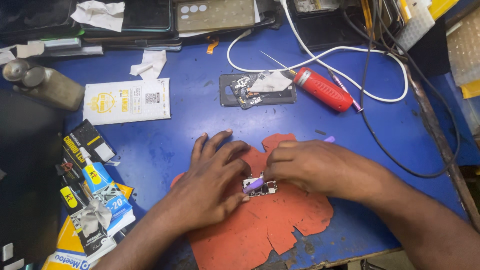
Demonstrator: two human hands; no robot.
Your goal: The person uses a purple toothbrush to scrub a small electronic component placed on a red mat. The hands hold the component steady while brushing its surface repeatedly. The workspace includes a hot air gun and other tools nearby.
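Head view: Both hands work over a torn red-orange mat (280, 220) lying at the near edge of the blue table (190, 130). The left hand (212, 182) rests palm down on the mat, fingers spread and partly curled, its thumb and fingertips pressed against the left side of a small circuit board (261, 186). The right hand (312, 167) is closed in a pinch around a thin purple tool (254, 185), whose tip lies across the board; the tool's other end shows behind the knuckles. The board sits near the middle of the mat, between the two hands.

Toward the far edge, a dark phone frame (257, 90) lies flat with a scrap of white paper on it. Just to its right lies a red-handled screwdriver (322, 89), tilted, with a white cable (350, 50) looping around it. A white packet (127, 100) lies toward the left side. At the near left corner, glue tubes and their cards (95, 200) are stacked. A metal bottle (42, 82) lies at the left edge.
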